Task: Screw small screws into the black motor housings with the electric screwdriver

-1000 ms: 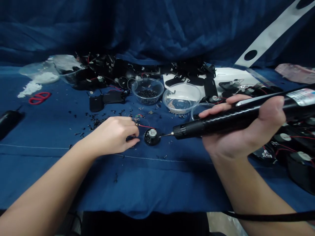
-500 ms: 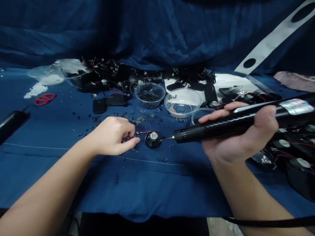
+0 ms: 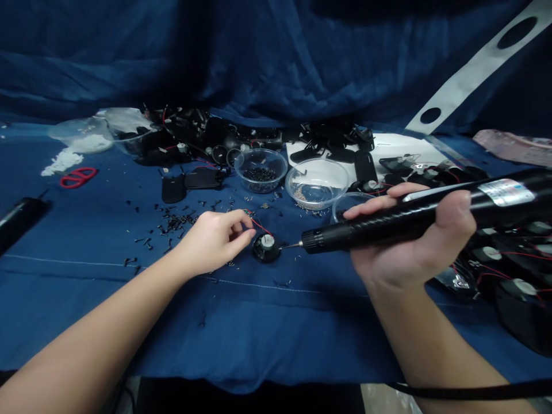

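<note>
A small round black part with a white motor (image 3: 266,244) lies on the blue cloth, red wires rising from it. At its left edge is my left hand (image 3: 223,237), fingers curled and thumb and fingertips close together near the wires; what they pinch, if anything, is too small to make out. My right hand (image 3: 407,244) is wrapped round a black electric screwdriver (image 3: 379,223), held nearly level. Its thin bit points left, with the tip at the right side of the round part.
Clear bowls (image 3: 318,184) and black parts stand behind. Loose black screws (image 3: 179,223) lie left of centre. Red scissors (image 3: 78,177) and another black tool (image 3: 21,223) are at the left. Wired motors (image 3: 489,253) crowd the right.
My left hand has shifted right, up to the round part and its red wires, uncovering more screws. My right hand keeps the screwdriver tip by the part; the view has moved slightly.
</note>
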Motion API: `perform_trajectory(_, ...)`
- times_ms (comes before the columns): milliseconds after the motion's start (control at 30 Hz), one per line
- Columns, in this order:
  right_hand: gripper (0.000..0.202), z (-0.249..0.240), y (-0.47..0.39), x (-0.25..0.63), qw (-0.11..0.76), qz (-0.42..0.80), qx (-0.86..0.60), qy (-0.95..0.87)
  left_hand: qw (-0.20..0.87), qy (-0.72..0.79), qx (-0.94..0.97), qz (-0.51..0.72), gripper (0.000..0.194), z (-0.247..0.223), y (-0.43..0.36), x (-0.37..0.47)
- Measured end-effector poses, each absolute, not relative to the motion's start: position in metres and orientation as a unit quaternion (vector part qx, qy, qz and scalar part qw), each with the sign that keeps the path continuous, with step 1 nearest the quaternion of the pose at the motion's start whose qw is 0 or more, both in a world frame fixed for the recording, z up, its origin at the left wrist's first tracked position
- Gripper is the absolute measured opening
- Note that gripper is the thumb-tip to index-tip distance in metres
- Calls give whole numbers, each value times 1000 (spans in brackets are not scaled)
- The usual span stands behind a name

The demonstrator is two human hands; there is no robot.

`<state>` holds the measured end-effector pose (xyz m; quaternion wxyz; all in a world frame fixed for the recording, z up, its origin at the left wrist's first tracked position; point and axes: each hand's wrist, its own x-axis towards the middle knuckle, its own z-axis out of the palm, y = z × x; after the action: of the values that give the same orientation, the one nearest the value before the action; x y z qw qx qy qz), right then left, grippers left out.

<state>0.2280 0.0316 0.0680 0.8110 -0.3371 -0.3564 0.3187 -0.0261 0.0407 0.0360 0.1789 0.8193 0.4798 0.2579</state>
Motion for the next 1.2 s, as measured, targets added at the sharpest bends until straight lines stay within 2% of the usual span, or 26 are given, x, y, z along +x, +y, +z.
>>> perform_trajectory(233,44,66,32,229,816,315,-325,-359,257,501,777,282,38,37,38,-14)
perform_trajectory(400,44,67,31,229,812,321,-332,-358,269,511,759,301,29,26,39,-9)
perform_trajectory(600,44,66,29,230,802,328,-346,-361,439,478,670,361,22,21,44,-8)
perform_trajectory(700,45,66,29,231,802,326,-348,-361,523,455,608,386,27,21,45,-7)
perform_trajectory(800,44,65,31,232,802,325,-346,-362,562,447,568,400,28,21,46,-8)
perform_trajectory(900,44,65,32,231,809,320,-343,-355,504,492,593,391,36,23,47,-13)
perform_trajectory(1000,46,66,32,230,813,310,-345,-353,327,547,678,367,41,29,48,-23)
perform_trajectory(1100,44,67,31,230,811,307,-342,-361,190,502,757,373,30,35,49,-35)
perform_trajectory(1200,42,68,30,229,814,308,-333,-363,150,428,816,358,39,38,48,-41)
